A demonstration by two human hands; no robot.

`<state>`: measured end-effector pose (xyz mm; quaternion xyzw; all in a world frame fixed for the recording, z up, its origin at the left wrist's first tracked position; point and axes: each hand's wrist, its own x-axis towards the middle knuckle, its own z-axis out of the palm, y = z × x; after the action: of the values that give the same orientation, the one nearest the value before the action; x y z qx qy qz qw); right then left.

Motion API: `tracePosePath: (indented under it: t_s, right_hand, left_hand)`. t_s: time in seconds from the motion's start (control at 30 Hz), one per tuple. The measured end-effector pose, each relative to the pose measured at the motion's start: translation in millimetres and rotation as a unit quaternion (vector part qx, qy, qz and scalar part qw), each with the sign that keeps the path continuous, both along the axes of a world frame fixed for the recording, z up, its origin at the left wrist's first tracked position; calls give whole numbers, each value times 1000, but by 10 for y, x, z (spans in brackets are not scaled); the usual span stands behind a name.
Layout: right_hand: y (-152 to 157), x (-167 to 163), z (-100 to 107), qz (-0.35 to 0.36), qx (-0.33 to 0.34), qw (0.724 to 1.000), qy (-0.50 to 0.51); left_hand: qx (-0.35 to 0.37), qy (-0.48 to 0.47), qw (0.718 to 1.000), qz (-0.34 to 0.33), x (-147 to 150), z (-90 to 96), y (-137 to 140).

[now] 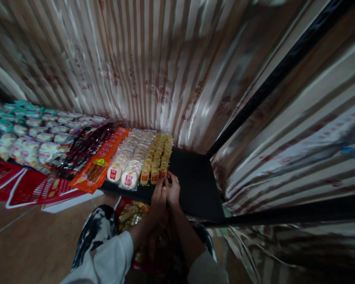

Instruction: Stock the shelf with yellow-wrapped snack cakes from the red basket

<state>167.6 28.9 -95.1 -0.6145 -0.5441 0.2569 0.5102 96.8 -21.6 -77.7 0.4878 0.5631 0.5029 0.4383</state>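
Observation:
My left hand (158,196) and my right hand (173,190) meet at the shelf's front, with fingers closed together. They pinch a small yellow snack packet (163,172) with a red label at the front end of the rightmost row. My fingers hide its lower part. Just left stand two more rows of the same yellow packets (145,173). Beyond them are rows of round white wrapped crackers (129,179), then an orange bag of stick snacks (94,172).
The black shelf (199,185) extends right of my hands to a black post (272,81). Dark packets (85,148) and white-and-green packets (32,130) fill the left side. Below my arms, a red container holds gold-wrapped packets (131,215). Striped sheeting (153,67) hangs behind.

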Motion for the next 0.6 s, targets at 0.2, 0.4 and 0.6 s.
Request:
tracePosePath:
  t_s: [0.2, 0.4, 0.6]
  right_hand:
    - [11, -3, 13, -2, -10, 1000, 6]
    - [35, -24, -7, -2, 6, 1000, -14]
    - [46, -18, -44, -4, 10, 1000, -12]
  left_hand:
    - [15, -3, 1000, -1, 9, 5, -20]
    - [41, 4, 999, 1, 12, -51, -32]
    - [68, 21, 997, -1, 17, -114, -26]
